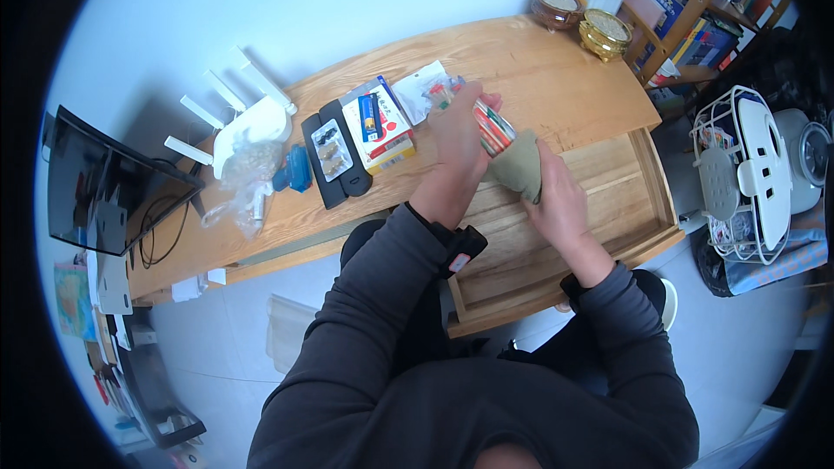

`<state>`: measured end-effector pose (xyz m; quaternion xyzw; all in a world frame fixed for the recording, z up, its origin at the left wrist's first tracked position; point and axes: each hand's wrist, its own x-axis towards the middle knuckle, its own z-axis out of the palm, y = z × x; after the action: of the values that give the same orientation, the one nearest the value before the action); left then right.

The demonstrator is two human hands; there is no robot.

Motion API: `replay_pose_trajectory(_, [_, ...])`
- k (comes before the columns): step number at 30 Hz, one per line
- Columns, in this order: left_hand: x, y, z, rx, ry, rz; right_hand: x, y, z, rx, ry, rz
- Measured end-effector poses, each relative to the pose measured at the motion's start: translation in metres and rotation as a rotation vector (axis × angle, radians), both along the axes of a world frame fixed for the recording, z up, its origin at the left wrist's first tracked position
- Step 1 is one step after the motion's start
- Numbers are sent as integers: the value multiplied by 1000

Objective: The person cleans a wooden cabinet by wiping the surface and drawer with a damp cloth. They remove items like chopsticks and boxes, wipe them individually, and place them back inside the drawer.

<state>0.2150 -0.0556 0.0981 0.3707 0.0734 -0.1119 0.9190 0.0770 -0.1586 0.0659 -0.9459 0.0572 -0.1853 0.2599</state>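
Observation:
Over the drawer's back edge, my left hand (453,130) grips a bundle of slim red, white and green sticks (492,127), possibly pens. Clear plastic seems to show at the bundle's upper end. An olive-green cloth pouch (517,166) covers its lower end, and my right hand (560,198) holds that pouch from the right side. The fingers of my left hand are partly hidden behind the bundle. Beneath both hands, a wooden drawer (515,260) is pulled out from the desk.
On the wooden desk (495,52) lie boxes (391,137) with a battery pack (370,118), a black case (329,189), a blue tool (296,169) and a plastic bag (251,163). A white router (251,130) and monitor (111,182) stand left. Two bowls (606,36) sit far right.

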Motion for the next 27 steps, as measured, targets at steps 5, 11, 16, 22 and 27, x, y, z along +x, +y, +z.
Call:
replay_pose_trajectory(5, [2,0,4,-19,-30,-235,5,-20,6,497,260,133])
replay_pose_trajectory(11, [-10,11,18,-245,-159,-590,-7,-35,21,1292,382,389])
replay_pose_trajectory(16, [-12,11,14,-147,-167,-557,-7,-23,17,1277,430,358])
replay_pose_trajectory(22, [-20,-7,0,174,-147,-206,0,1,-2,411,117,12])
replay_pose_trajectory(27, [-21,-13,-2,195,-65,-87,3,-6,-1,297,93,19])
